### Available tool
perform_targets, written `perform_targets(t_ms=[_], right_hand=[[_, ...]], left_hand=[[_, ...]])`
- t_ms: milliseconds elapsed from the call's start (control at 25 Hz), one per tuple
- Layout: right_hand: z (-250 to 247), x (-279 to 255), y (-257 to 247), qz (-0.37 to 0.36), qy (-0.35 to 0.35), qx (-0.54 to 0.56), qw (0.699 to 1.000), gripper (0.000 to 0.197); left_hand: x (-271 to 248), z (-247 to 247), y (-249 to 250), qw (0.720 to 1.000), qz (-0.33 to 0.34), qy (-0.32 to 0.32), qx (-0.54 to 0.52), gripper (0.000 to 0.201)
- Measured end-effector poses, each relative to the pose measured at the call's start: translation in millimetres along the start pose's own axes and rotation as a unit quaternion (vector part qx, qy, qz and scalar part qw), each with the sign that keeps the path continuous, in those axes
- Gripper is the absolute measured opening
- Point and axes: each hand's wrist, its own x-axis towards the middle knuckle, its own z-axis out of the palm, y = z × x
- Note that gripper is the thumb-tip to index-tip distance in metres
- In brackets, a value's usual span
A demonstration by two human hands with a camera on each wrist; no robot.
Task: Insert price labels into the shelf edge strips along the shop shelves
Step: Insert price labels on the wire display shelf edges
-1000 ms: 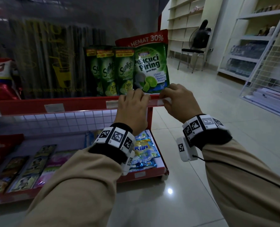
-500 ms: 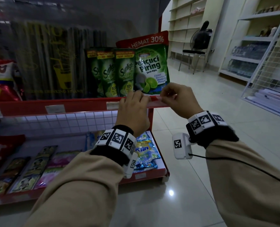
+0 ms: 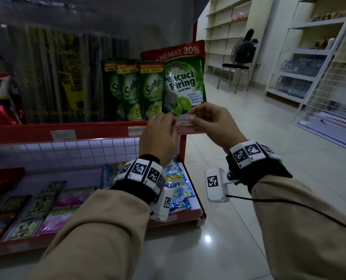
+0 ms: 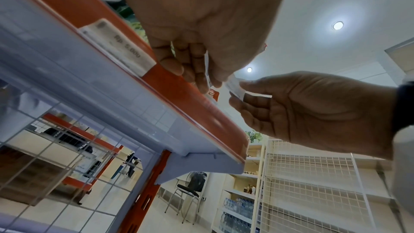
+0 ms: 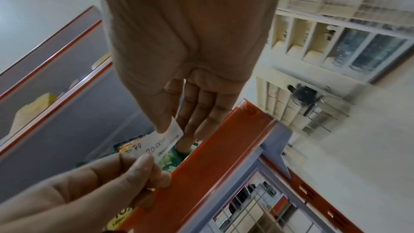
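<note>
Lifted since the earlier frames: price label [image 3: 185, 120], then down at the red shelf edge strip [image 3: 99, 129], now raised just above it and held between both hands.

Item: price label, white paper slip, handwritten "Rp 20.000" with a smaller line below it, not legible. Location: in the air just above the strip's right end, in front of the green pouches.

Holders: left hand [image 3: 158, 136] pinches the label's left end between thumb and fingers; right hand [image 3: 212, 122] pinches its right end, remaining fingers loosely extended.

Step in hand, as judged: label out of the strip, being squared up for insertion. Next move calls for lowering its bottom edge into the strip's channel at the bare stretch near the right end, then pressing it flat along its length.

Adjacent: fitted label [image 4: 118, 47] in the same strip, left of the hands, reading "Rp 5.000"; two further labels farther left, unreadable.

Stock above: Sunlight pouches [image 3: 149, 91], marked "10X"; Pencuci Piring pouch [image 3: 183, 85], "Jeruk Nipis", under a red "HEMAT 30%" header.

Stock below: blue Kiin sachets [image 3: 178, 186] on the lower shelf.
</note>
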Motion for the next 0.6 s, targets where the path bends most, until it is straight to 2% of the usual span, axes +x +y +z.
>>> perform_targets(t_ms=[120, 280, 400, 600], right_hand=[[-6, 4, 2, -0.069, 0.031, -0.155, 0.985, 0.011], [-19, 9, 8, -0.094, 0.127, -0.19, 0.969, 0.016], [-23, 9, 16, -0.08, 0.11, -0.234, 0.963, 0.014], [-17, 7, 25, -0.072, 0.083, -0.241, 0.964, 0.011]], left_hand=[[-1, -1, 1, 1.0, 0.006, -0.004, 0.013, 0.017], [-3, 0, 6, 0.997, 0.022, -0.042, 0.069, 0.024], [-3, 2, 8, 0.99, 0.028, -0.069, 0.12, 0.03], [-2, 3, 10, 0.989, 0.049, -0.042, 0.136, 0.026]])
